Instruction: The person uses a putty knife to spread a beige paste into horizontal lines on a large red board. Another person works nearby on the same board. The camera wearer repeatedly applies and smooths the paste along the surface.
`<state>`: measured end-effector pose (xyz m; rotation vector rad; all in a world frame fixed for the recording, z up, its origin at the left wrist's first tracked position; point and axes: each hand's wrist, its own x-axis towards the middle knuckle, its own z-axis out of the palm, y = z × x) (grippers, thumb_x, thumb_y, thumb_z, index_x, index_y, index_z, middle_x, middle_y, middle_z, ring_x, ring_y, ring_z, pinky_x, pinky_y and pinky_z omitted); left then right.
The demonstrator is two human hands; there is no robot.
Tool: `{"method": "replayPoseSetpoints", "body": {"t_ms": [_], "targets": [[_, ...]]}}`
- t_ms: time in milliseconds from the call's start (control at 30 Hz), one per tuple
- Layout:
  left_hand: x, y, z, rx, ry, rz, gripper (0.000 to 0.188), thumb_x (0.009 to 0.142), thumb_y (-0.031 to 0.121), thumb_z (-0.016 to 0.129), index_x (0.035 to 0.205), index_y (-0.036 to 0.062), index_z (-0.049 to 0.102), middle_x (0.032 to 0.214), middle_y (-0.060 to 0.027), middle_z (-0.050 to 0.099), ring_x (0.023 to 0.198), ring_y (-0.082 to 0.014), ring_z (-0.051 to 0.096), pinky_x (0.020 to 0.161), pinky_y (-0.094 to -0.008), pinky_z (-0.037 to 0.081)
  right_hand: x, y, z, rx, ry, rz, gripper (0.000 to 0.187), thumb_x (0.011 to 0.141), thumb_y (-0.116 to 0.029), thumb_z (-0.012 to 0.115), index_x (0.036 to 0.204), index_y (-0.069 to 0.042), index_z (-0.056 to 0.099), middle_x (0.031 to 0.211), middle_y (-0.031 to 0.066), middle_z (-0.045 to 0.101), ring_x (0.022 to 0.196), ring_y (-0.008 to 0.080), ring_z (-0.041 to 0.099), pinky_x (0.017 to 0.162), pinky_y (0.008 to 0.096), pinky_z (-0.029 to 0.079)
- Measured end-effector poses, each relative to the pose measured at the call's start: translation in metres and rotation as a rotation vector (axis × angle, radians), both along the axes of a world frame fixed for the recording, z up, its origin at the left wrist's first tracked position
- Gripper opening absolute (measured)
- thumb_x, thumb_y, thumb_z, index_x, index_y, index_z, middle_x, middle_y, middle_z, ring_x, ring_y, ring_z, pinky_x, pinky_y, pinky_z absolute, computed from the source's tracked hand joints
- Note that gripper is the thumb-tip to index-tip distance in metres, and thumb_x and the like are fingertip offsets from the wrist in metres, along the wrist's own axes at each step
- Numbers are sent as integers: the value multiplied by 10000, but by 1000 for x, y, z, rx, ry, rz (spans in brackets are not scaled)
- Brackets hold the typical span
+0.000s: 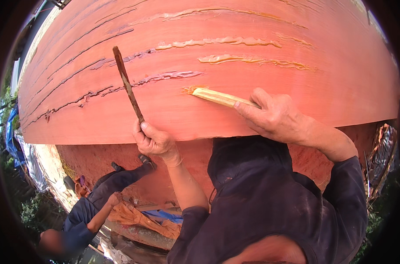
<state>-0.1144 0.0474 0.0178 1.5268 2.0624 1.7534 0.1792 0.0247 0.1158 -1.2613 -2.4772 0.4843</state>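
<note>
Red curved surface, split by long cracks, is seen in the head view across the upper half of the frame. At upper centre, several cracks appear covered by orange and pinkish filler ridges, raised and not yet smoothed; toward the left, dark cracks seem largely unfilled. At centre, a pale wooden strip is pinched between thumb and fingers of the right hand, its tip touching brownish paste. Left of centre, a dark narrow stick is held slanting, pinched likewise by the left hand.
</note>
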Motion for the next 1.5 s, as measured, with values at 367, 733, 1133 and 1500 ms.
{"method": "replayPoseSetpoints", "body": {"t_ms": [367, 733, 1133, 1500], "targets": [[1, -3, 0, -44, -52, 16, 267, 974, 122, 524, 1045, -82, 681, 760, -53, 614, 632, -124, 493, 553, -269, 398, 26, -22, 6, 46, 59, -164, 373, 769, -47, 762, 1137, -62, 699, 817, 82, 526, 579, 200, 555, 435, 332, 444], [1, -2, 0, -11, -55, 4, 289, 984, 119, 516, 1085, -114, 654, 685, -26, 530, 611, -117, 453, 551, -274, 378, 5, -48, -16, 69, 80, -302, 328, 807, -7, 705, 1133, -47, 701, 755, 84, 511, 558, 202, 529, 443, 342, 427], [0, -4, 1, -66, -27, 14, 273, 989, 133, 533, 1079, -88, 666, 748, -53, 599, 617, -125, 485, 549, -268, 397, -56, -71, -36, -76, 487, -450, 482, 860, 52, 642, 1338, 28, 593, 756, 122, 585, 624, 250, 583, 550, 356, 486], [2, -2, 3, -17, -64, -24, 262, 989, 102, 532, 1095, -103, 657, 666, 3, 478, 593, -92, 397, 524, -259, 326, -76, -80, -42, -52, 301, -550, 565, 779, 26, 678, 1338, -37, 622, 703, 64, 455, 539, 213, 504, 464, 348, 446]]}}
